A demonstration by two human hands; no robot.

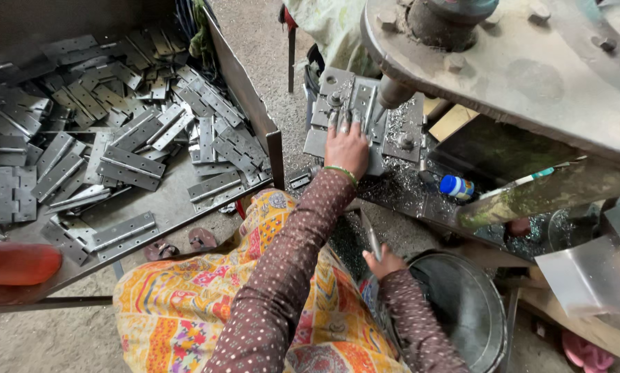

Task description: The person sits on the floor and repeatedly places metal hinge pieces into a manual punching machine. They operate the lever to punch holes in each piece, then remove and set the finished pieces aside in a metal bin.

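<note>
left hand (346,146) hiding hinge, right hand (382,262) unclear

left fingertips (343,123): hidden against the grey fixture plate (355,114); what they press cannot be told
right hand (382,262): fingers curled under; the thin metal piece (371,238) it holds is too slim to identify
red object (16,262): blurred, cut by the left edge
steel tub (486,318): cut by the bottom edge
press head (455,17): cut by the top edge

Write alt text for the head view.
A person's left hand presses a metal piece on a press bed; the right hand holds a thin rod above a steel tub. Hinges fill a tray on the left.
</note>
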